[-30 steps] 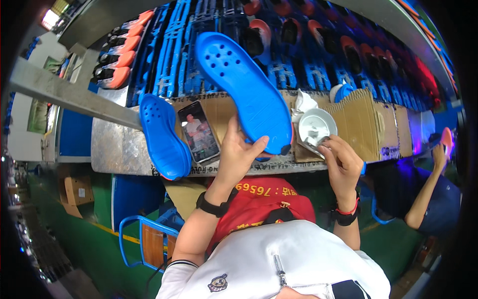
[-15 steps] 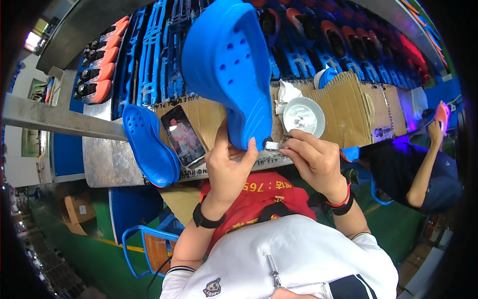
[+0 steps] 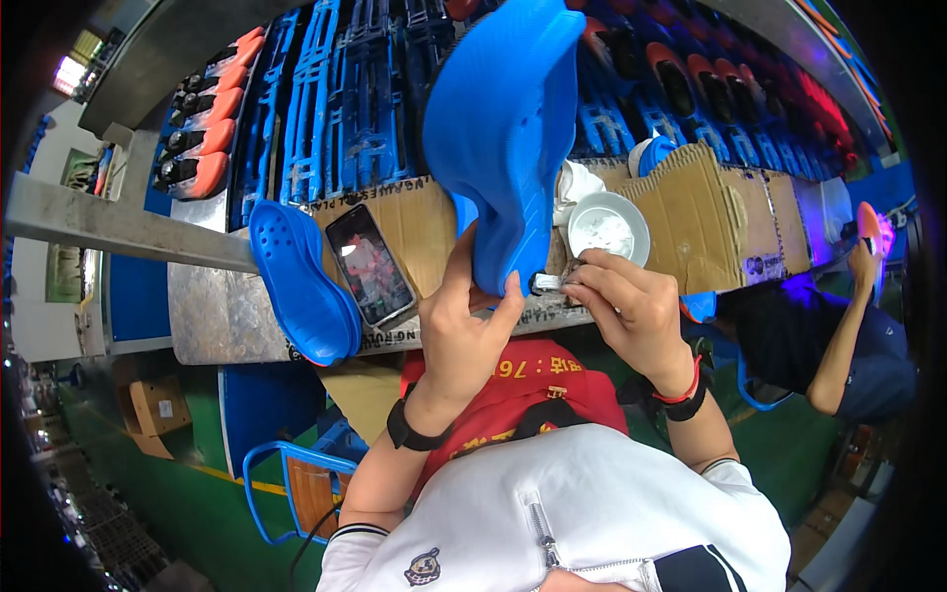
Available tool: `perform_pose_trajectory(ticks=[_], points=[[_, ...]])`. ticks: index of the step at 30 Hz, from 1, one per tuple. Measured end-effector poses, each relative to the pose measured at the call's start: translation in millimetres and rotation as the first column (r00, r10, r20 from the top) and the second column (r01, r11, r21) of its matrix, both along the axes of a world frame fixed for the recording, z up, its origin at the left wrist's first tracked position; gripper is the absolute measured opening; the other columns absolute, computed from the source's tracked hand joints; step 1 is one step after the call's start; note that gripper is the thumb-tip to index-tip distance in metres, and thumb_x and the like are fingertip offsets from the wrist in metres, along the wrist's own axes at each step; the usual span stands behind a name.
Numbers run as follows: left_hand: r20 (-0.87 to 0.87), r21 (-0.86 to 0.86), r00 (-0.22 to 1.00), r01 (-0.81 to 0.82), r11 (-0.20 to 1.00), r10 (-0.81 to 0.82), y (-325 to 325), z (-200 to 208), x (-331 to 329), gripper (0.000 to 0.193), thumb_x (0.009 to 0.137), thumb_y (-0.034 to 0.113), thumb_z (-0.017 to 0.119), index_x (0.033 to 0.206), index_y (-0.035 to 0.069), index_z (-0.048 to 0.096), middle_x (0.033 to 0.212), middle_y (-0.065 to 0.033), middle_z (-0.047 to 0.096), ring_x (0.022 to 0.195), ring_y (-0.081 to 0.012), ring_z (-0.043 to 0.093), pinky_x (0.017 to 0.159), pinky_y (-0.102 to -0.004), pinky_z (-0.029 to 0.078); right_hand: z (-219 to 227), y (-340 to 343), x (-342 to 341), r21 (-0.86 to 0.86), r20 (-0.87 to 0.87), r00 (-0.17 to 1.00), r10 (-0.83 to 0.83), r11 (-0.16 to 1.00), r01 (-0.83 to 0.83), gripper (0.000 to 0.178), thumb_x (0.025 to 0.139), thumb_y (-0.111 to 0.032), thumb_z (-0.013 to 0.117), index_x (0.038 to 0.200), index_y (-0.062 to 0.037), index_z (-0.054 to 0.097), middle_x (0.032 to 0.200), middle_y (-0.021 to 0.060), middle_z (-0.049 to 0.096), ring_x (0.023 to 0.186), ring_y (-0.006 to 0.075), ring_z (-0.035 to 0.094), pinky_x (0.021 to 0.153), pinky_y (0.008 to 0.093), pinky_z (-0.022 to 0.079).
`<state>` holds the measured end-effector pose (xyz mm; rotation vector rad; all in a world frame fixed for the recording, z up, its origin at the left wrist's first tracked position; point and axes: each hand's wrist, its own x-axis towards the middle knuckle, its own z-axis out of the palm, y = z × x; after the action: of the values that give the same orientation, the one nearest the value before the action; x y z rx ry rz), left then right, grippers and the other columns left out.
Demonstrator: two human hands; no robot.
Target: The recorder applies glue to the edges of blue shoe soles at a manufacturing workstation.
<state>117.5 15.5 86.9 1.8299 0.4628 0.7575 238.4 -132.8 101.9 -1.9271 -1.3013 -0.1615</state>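
My left hand (image 3: 462, 331) grips a large blue shoe sole (image 3: 498, 128) near its lower end, thumb on the right edge and fingers behind. The sole stands tilted on end, its side wall turned toward me. A small brush (image 3: 548, 282) with a dark tip and a pale band is pinched in my right hand (image 3: 631, 311). Its tip is at the sole's lower right edge; whether it touches, I cannot tell. Just beyond my right hand sits a white bowl (image 3: 643, 237) with white liquid. More blue soles (image 3: 308, 286), stacked together, lie on the table's left.
A phone (image 3: 370, 264) rests on cardboard beside the stacked soles. Crumpled white paper (image 3: 577, 187) and a torn cardboard piece (image 3: 691, 212) flank the bowl. Blue racks (image 3: 306, 109) with orange shoes (image 3: 209, 173) stand behind. A metal bar (image 3: 128, 227) crosses at left; another person (image 3: 838, 340) works at right.
The sole has swung right and turned, so its holed inner face is now mostly hidden and its side wall shows. Both hands have shifted slightly right, with the brush still close to the edge.
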Motion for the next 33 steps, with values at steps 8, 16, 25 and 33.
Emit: perform_pose_trajectory(ticks=[8, 16, 25, 33], points=[[-0.018, 0.003, 1.0, 0.008, 1.0, -0.008, -3, 3, -4, 0.052, 0.084, 0.0, 0.067, 0.132, -0.009, 0.047, 0.101, -0.021, 0.069, 0.082, -0.0234, 0.072, 0.071, -0.0324, 0.06, 2, 1, -4, -0.018, 0.098, 0.995, -0.032, 0.999, 0.034, 0.014, 0.077, -0.011, 0.077, 0.087, -0.0048, 0.069, 0.089, 0.0099, 0.07, 0.064, 0.026, 0.068, 0.053, 0.0324, 0.052], [-0.005, 0.003, 0.999, 0.034, 0.999, -0.034, 4, 2, 3, 0.055, 0.085, 0.001, 0.068, 0.133, -0.011, 0.044, 0.097, -0.0185, 0.069, 0.079, -0.0203, 0.071, 0.069, -0.0309, 0.059, 4, 3, 2, -0.006, 0.149, 0.986, -0.079, 0.997, 0.08, 0.016, 0.075, -0.009, 0.077, 0.088, -0.004, 0.068, 0.09, 0.0109, 0.069, 0.062, 0.0261, 0.066, 0.051, 0.0321, 0.05], [0.004, -0.159, 0.989, 0.144, 0.977, -0.145, 20, 49, 26, 0.056, 0.084, 0.0, 0.069, 0.122, -0.001, 0.027, 0.105, -0.0209, 0.063, 0.092, -0.0217, 0.068, 0.074, -0.0296, 0.058, 7, -33, 17, 0.149, -0.038, 0.948, -0.317, 0.936, 0.319, 0.012, 0.076, 0.002, 0.074, 0.086, 0.0011, 0.068, 0.088, 0.0153, 0.069, 0.068, 0.029, 0.068, 0.058, 0.0323, 0.053], [0.303, -0.4, 0.795, 0.606, 0.687, -0.525, 44, 184, 128, 0.048, 0.09, 0.008, 0.066, 0.124, -0.004, 0.033, 0.11, -0.0191, 0.063, 0.087, -0.0257, 0.069, 0.076, -0.0352, 0.06, 6, -67, 20, 0.169, -0.072, 0.889, -0.452, 0.873, 0.457, 0.009, 0.076, 0.003, 0.073, 0.084, 0.0018, 0.068, 0.087, 0.0153, 0.068, 0.066, 0.0276, 0.066, 0.056, 0.0319, 0.051]])
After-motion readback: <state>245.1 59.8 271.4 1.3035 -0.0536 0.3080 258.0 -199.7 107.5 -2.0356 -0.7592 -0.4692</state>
